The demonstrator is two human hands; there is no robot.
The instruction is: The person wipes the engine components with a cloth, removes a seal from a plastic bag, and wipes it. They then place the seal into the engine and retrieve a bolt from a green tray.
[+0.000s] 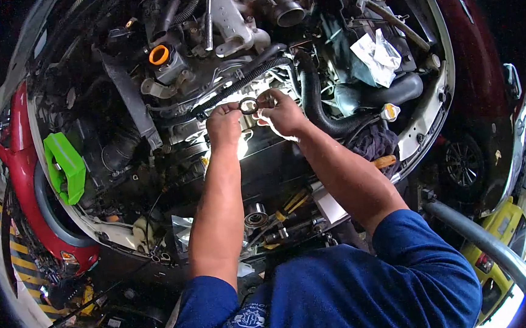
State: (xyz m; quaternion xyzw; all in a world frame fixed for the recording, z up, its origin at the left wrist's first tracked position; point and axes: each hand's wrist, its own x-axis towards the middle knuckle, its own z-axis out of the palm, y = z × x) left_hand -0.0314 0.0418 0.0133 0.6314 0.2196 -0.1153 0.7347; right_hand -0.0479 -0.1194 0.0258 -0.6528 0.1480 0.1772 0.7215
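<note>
Over the brightly lit engine [181,132], a thin dark ring [249,112], about as wide as a couple of fingers, is held up between both hands. My left hand [224,127] pinches its left edge with thumb and fingertips. On the opposite side, my right hand [283,115] grips the right edge, its fingers bent around it. Light shines through the ring's middle. Just beyond the hands runs a black corrugated hose [239,83]. The exact kind of ring is too small to make out.
A bright green holder [68,168] sits at the bay's left edge. Crumpled white paper [377,58] lies right, near a thick black hose [316,93]. A dark cloth [371,144] rests by the right rim. Along the front lie a bearing-like metal ring [255,215] and several tools [293,204].
</note>
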